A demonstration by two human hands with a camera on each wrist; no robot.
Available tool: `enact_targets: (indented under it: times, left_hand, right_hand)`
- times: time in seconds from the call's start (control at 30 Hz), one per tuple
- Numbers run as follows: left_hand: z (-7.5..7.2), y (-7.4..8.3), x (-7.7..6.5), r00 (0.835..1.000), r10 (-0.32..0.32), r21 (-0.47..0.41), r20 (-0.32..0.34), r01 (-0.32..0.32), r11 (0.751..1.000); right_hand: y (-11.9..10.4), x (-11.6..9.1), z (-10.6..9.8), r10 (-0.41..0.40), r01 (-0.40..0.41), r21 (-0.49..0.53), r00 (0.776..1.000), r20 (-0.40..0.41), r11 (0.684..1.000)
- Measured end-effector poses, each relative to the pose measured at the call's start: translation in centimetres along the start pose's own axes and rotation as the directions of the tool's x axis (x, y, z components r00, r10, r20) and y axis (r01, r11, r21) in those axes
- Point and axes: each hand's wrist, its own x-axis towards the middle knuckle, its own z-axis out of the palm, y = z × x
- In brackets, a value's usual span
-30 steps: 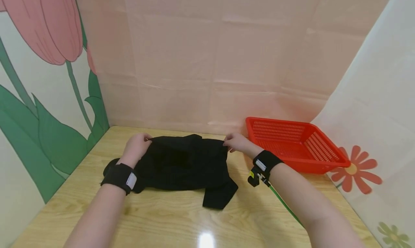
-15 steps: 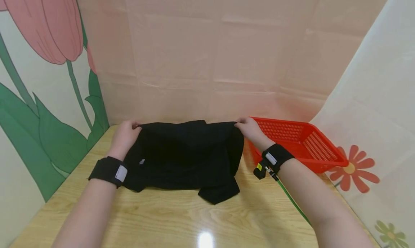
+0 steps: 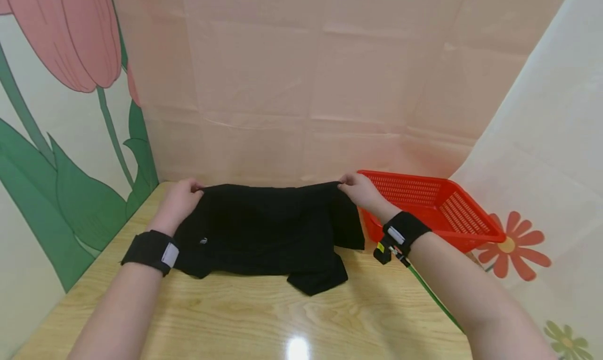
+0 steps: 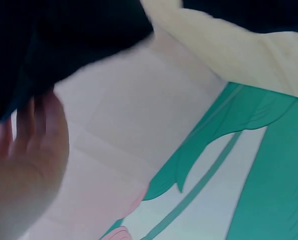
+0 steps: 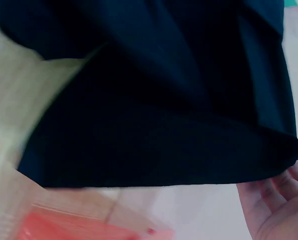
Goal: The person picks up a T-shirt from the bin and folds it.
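A black short-sleeved shirt [image 3: 268,229] is stretched between my two hands, its far edge lifted and its near part lying on the wooden table [image 3: 245,318]. My left hand [image 3: 179,205] pinches the far left corner. At the far right corner, my right hand [image 3: 361,192] pinches the cloth between thumb and fingers. A sleeve-like flap hangs beside the right hand, and another lies toward me at the lower right. Near the left side shows a small white mark. In the right wrist view, dark cloth [image 5: 139,145] hangs in a wide fold from the fingertips.
A red perforated plastic basket [image 3: 426,237] stands at the right back, just beyond my right hand and wrist. Pink sheeting [image 3: 301,88] covers the back, and flower-printed panels [image 3: 75,156] stand at both sides.
Both hands have moved apart and away from me, drawing the shirt's far edge wider. A flap on the right has dropped open, and the white mark has come into view.
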Motion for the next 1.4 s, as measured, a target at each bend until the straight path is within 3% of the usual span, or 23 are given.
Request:
enact_targets:
  times: [0.07,0.2,0.43,0.57,0.63,0.83,0.97,1.17,1.33,1.4]
  left_hand:
    - [0.5,-0.9,-0.1,0.996,0.009,0.019,0.093,-0.011,1.0]
    - [1.2,-2.3,-0.6,0.971,0.021,0.043,0.236,-0.032,0.999]
    - [2.0,-3.2,-1.5,0.927,0.087,0.05,0.366,-0.113,0.992]
    - [2.6,-3.1,-1.4,0.897,0.071,0.072,0.436,-0.114,0.991]
    - [2.8,-2.8,-1.3,0.901,0.041,0.091,0.433,-0.089,0.992]
    - [3.2,-1.2,-0.1,0.945,0.003,0.067,0.327,-0.027,0.997]
    - [3.8,0.4,1.1,0.95,0.017,0.097,0.313,-0.05,0.994]
    - [5.2,2.5,2.8,0.927,0.045,0.158,0.373,-0.111,0.981]
    - [6.5,3.8,3.7,0.877,0.044,0.214,0.478,-0.165,0.963]
    - [7.0,4.0,4.0,0.871,0.035,0.23,0.49,-0.168,0.958]
  right_hand:
    - [0.3,-0.4,1.2,-0.028,0.028,-0.043,0.999,0.022,0.999]
    - [1.0,-1.3,3.5,-0.085,0.095,-0.108,0.992,0.093,0.99]
    - [1.6,-2.9,6.3,-0.101,0.159,-0.247,0.967,0.234,0.956]
    - [2.0,-3.6,6.8,-0.073,0.16,-0.289,0.954,0.292,0.944]
    - [2.1,-3.8,6.7,-0.054,0.146,-0.295,0.953,0.3,0.944]
    - [2.5,-4.1,5.6,-0.05,0.117,-0.291,0.972,0.228,0.95]
    - [3.2,-4.2,5.4,-0.059,0.105,-0.277,0.984,0.168,0.955]
    - [4.7,-4.4,6.1,-0.081,0.124,-0.292,0.984,0.156,0.948]
    - [5.6,-4.6,6.4,-0.08,0.158,-0.369,0.973,0.218,0.916]
    - [5.9,-4.6,6.5,-0.061,0.155,-0.392,0.968,0.242,0.907]
